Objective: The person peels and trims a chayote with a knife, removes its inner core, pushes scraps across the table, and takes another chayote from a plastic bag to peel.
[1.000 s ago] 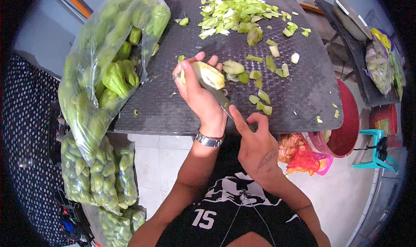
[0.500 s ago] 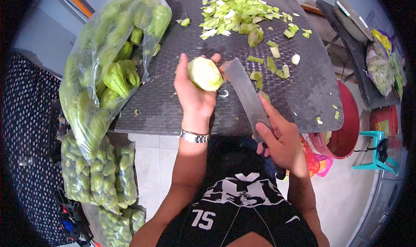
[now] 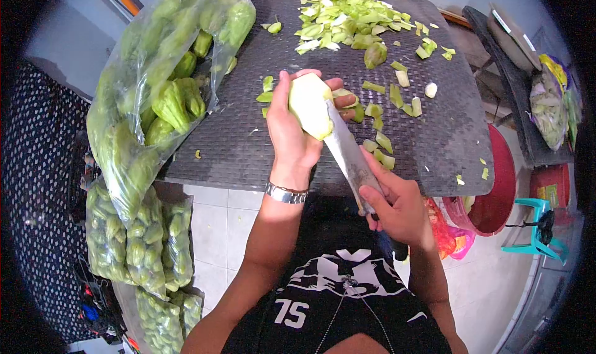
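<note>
Cupped in my left hand (image 3: 295, 127) is a peeled, pale chayote (image 3: 311, 106), held above the dark woven table (image 3: 230, 149). My right hand (image 3: 397, 205) grips a wide-bladed knife (image 3: 349, 158) by its handle; the blade points up and left, its upper end against the right side of the chayote. Green peel pieces (image 3: 385, 142) lie just right of the blade, and a few more show behind my left fingers. A heap of peelings (image 3: 347, 16) sits at the table's far side.
A large clear bag of green chayotes (image 3: 177, 106) lies on the table's left. More filled bags (image 3: 139, 242) stand below it on the left. A red tub (image 3: 493, 186) and a turquoise stool (image 3: 531, 245) are at the right. Bagged produce (image 3: 549, 106) rests on a side table.
Between the earlier frames the knife came away from the chayote and swung right; now its blade is against the chayote again. My left hand has moved slightly right. The view has shifted a little.
</note>
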### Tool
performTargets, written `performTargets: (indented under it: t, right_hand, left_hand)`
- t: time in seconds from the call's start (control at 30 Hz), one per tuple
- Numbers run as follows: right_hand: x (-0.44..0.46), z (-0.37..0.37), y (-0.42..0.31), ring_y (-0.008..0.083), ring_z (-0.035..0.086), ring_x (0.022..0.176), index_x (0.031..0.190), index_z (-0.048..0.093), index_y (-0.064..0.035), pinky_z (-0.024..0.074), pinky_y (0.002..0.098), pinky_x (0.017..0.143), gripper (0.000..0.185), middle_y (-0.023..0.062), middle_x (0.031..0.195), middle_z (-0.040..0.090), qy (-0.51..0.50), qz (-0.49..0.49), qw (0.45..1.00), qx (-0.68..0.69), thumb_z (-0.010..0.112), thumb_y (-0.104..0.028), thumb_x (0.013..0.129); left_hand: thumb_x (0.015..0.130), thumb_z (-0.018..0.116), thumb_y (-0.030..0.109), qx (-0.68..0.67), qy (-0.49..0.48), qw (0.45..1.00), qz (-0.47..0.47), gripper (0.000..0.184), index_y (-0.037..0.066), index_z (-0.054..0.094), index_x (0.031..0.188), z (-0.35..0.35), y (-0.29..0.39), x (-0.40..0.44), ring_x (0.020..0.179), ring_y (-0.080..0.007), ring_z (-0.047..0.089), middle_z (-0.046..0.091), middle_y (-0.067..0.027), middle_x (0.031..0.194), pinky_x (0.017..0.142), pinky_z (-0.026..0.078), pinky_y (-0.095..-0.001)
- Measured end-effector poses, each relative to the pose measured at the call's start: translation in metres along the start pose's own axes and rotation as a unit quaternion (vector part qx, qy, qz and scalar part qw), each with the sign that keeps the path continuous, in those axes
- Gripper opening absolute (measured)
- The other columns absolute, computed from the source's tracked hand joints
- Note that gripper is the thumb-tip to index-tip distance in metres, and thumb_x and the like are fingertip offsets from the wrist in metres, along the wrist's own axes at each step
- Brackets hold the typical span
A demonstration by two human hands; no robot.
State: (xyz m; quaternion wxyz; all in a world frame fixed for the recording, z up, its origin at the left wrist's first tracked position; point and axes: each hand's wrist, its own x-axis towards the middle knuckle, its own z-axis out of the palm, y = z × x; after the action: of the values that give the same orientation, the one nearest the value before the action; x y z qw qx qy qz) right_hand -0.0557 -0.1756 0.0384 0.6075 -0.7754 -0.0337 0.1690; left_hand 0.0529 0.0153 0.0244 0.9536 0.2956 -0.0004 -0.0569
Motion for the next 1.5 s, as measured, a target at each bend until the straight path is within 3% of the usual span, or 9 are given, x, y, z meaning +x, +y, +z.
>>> performTargets:
  t: [0.13, 0.33, 0.53, 1.0, 1.17, 1.27, 1.33, 1.4, 1.5]
  right_hand:
    - [0.003, 0.004, -0.002, 0.0062, 0.053, 0.052, 0.159, 0.038, -0.0114, 0.0438, 0.0216, 0.047, 0.06, 0.0029, 0.078, 0.067, 0.009, -0.017, 0.999, 0.027, 0.057, -0.005, 0.102]
    - [0.006, 0.003, 0.012, 0.0084, 0.054, 0.054, 0.161, 0.03, -0.0054, 0.0435, 0.0232, 0.046, 0.061, 0.0082, 0.088, 0.067, -0.027, 0.01, 0.995, 0.099, 0.053, -0.004, 0.104]
    - [0.001, 0.002, 0.024, 0.0121, 0.056, 0.052, 0.161, 0.029, -0.0046, 0.0432, 0.0251, 0.043, 0.062, 0.0099, 0.081, 0.065, -0.073, 0.029, 0.983, 0.164, 0.054, -0.007, 0.104]
    - [0.016, 0.002, 0.024, 0.0122, 0.052, 0.044, 0.161, 0.028, -0.0083, 0.0379, 0.0259, 0.035, 0.063, 0.0084, 0.074, 0.066, -0.15, 0.03, 0.917, 0.368, 0.055, -0.024, 0.106]
    - [0.05, -0.033, 0.015, 0.0103, 0.046, 0.038, 0.157, 0.036, -0.0064, 0.0376, 0.0251, 0.035, 0.058, 0.0065, 0.068, 0.062, -0.156, -0.029, 0.912, 0.378, 0.054, -0.027, 0.107]
    - [0.088, -0.059, 0.007, 0.0098, 0.051, 0.044, 0.154, 0.042, -0.0054, 0.0403, 0.0243, 0.039, 0.052, 0.0072, 0.071, 0.063, 0.06, -0.056, 0.994, 0.078, 0.053, -0.022, 0.106]
    - [0.082, -0.076, 0.004, 0.0097, 0.053, 0.047, 0.152, 0.044, -0.0041, 0.0416, 0.0238, 0.041, 0.049, 0.0079, 0.073, 0.064, 0.074, -0.03, 0.994, 0.075, 0.053, -0.019, 0.106]
    - [0.075, -0.09, -0.004, 0.0099, 0.054, 0.048, 0.15, 0.046, -0.0032, 0.0422, 0.0236, 0.042, 0.047, 0.0084, 0.073, 0.064, 0.109, -0.016, 0.992, 0.067, 0.053, -0.016, 0.105]
    - [0.043, -0.095, 0.018, 0.0122, 0.054, 0.046, 0.146, 0.048, -0.0023, 0.042, 0.0263, 0.039, 0.043, 0.0076, 0.072, 0.064, 0.206, -0.023, 0.976, 0.066, 0.054, -0.016, 0.106]
  left_hand:
    - [0.107, 0.035, 0.055, 0.001, 0.016, 1.0, 0.001, 0.051, 0.01, 0.057, 0.119, 0.004, -0.014, -0.005, 0.092, -0.0453, 0.07, 0.067, -0.0232, 0.113, 0.078, 0.057, -0.0598]
    - [0.108, 0.032, 0.054, 0.003, 0.013, 1.0, -0.003, 0.052, 0.009, 0.055, 0.119, 0.006, -0.018, -0.004, 0.089, -0.0447, 0.07, 0.066, -0.0219, 0.112, 0.077, 0.058, -0.0589]
    - [0.108, 0.03, 0.056, -0.035, 0.037, 0.998, 0.025, 0.052, 0.011, 0.054, 0.12, 0.002, -0.02, -0.001, 0.088, -0.0432, 0.07, 0.066, -0.019, 0.108, 0.077, 0.058, -0.0575]
    - [0.108, 0.031, 0.059, 0.122, 0.118, 0.978, 0.119, 0.055, 0.009, 0.049, 0.121, 0.004, -0.04, 0.001, 0.09, -0.0383, 0.072, 0.064, -0.0171, 0.11, 0.079, 0.06, -0.0496]
    - [0.107, 0.04, 0.054, 0.059, 0.113, 0.992, 0.007, 0.056, 0.0, 0.052, 0.119, -0.004, -0.034, -0.004, 0.097, -0.0428, 0.07, 0.066, -0.019, 0.11, 0.083, 0.06, -0.0503]
    - [0.103, 0.049, 0.045, 0.0, 0.127, 0.992, -0.012, 0.05, -0.003, 0.056, 0.113, -0.008, -0.021, -0.01, 0.103, -0.0455, 0.069, 0.066, -0.0204, 0.107, 0.084, 0.06, -0.0519]
    - [0.102, 0.05, 0.042, -0.008, 0.132, 0.991, -0.006, 0.046, -0.003, 0.058, 0.11, -0.012, -0.01, -0.013, 0.101, -0.0458, 0.069, 0.067, -0.0207, 0.103, 0.08, 0.061, -0.0505]
    - [0.101, 0.047, 0.039, 0.009, 0.143, 0.99, 0.014, 0.041, 0.0, 0.061, 0.105, -0.023, 0.005, -0.01, 0.088, -0.0427, 0.072, 0.068, -0.0189, 0.093, 0.059, 0.059, -0.0384]
    - [0.103, 0.042, 0.037, 0.052, 0.105, 0.991, 0.069, 0.039, 0.003, 0.059, 0.107, -0.047, 0.026, 0.005, 0.079, -0.0369, 0.069, 0.069, -0.0165, 0.097, 0.057, 0.055, -0.0363]
